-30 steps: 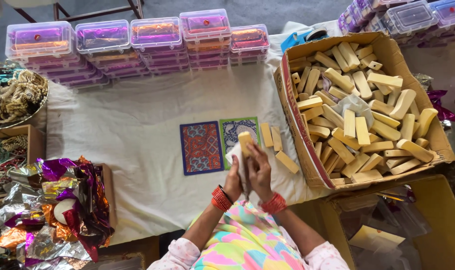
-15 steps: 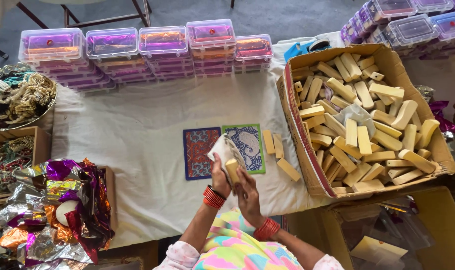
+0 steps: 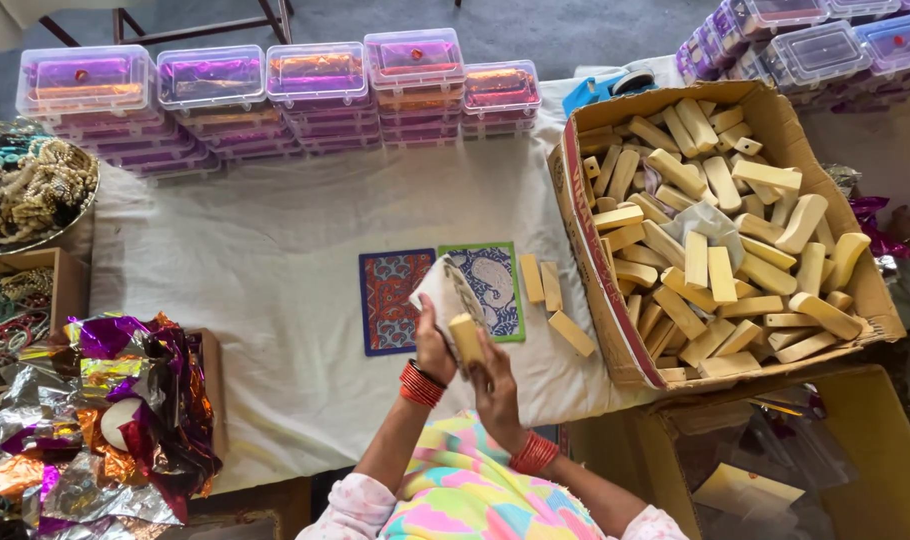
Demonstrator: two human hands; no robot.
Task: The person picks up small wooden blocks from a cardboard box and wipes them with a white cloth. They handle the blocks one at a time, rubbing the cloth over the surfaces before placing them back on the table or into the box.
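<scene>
Raised higher, hands (image 3: pixel 465 365) gripping pale wooden block (image 3: pixel 466 338), patterned card (image 3: pixel 447 297)

Two patterned cards (image 3: pixel 440 297) and three loose wooden blocks (image 3: pixel 554 302) (a fourth held), five box stacks (image 3: pixel 305 98).

We see clear plastic boxes (image 3: pixel 265 95) with purple-orange contents stacked far beyond grip; open cardboard box (image 3: pixel 720 225) of pale blocks just right; more clear boxes (image 3: pixel 815 45) beyond it.

I see my left hand (image 3: pixel 433 345) and right hand (image 3: pixel 497 385) together gripping a pale wooden block (image 3: pixel 465 340) and patterned card (image 3: pixel 447 295). A cardboard box (image 3: pixel 585 240) of blocks sits to the right.
</scene>
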